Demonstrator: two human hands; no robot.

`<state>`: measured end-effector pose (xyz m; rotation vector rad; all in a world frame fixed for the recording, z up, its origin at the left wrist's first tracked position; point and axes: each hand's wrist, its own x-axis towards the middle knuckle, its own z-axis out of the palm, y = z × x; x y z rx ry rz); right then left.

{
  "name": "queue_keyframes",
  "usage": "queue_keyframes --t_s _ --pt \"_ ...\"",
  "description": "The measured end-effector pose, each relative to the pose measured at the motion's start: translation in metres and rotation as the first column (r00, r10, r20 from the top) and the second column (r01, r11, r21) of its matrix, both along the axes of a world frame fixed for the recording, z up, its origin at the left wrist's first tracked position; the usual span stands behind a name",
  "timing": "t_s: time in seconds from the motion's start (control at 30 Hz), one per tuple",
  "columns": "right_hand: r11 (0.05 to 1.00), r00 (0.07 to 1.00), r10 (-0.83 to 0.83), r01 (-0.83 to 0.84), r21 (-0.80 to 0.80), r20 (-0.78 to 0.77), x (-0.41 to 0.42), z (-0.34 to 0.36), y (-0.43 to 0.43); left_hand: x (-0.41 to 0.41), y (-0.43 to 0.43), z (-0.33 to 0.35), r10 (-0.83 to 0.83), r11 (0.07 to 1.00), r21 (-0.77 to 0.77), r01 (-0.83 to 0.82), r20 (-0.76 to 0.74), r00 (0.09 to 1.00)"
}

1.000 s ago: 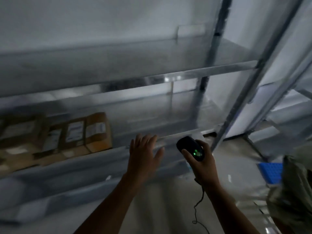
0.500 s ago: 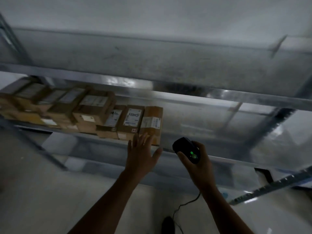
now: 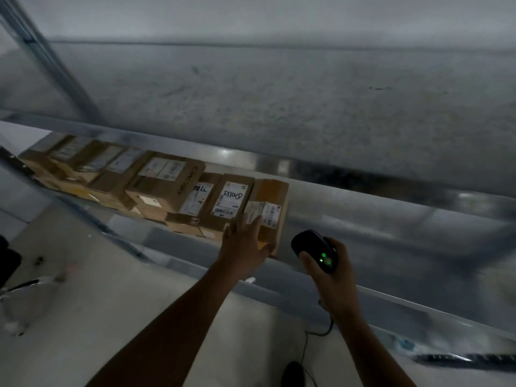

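- Where a grey metal shelf board point(image 3: 363, 216) crosses the middle of the frame, a brown cardboard box with a white label point(image 3: 272, 195) stands just right of centre, at the right end of a row.
- The left hand point(image 3: 243, 247) lies against the box's front, fingers straight and spread, thumb by its lower corner.
- The right hand point(image 3: 336, 280), lower right of centre, is wrapped round a black handheld scanner point(image 3: 312, 247) that shows a green light.
- A thin black cable point(image 3: 325, 332) hangs below that wrist.
- More labelled brown cardboard boxes point(image 3: 164, 185) run toward the left edge.
- The grey underside of a higher shelf point(image 3: 279, 93) fills the upper frame.
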<state>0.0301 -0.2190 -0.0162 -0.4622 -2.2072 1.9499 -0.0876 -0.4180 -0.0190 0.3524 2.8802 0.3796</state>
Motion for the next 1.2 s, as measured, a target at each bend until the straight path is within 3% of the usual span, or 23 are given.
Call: queue_keyframes --t_s 0.23,0.63,0.9,1.03,1.2 --pt "0.999 0.999 0.022 -0.023 0.03 0.038 -0.02 -0.015 0.029 -0.017 0.026 -0.023 0.014 0.995 -0.102 -0.015 -0.017 1.0" --pt "0.998 0.998 0.006 -0.011 0.068 0.07 -0.028 -0.02 0.043 -0.016 0.05 -0.022 0.02 0.999 -0.041 -0.022 -0.049 0.999" --pt "0.996 0.991 -0.036 0.025 0.084 0.13 -0.024 -0.032 0.044 0.002 0.059 -0.021 -0.019 0.973 0.229 0.018 -0.001 1.0" --pt "0.998 0.986 -0.036 0.027 0.057 0.16 -0.022 -0.039 0.046 -0.012 0.055 -0.022 0.076 0.889 0.429 -0.161 0.208 0.975" --pt "0.998 0.972 -0.035 0.044 -0.035 0.231 -0.021 -0.057 0.042 -0.033 0.037 -0.038 0.137 0.75 0.486 -0.449 0.55 0.824"
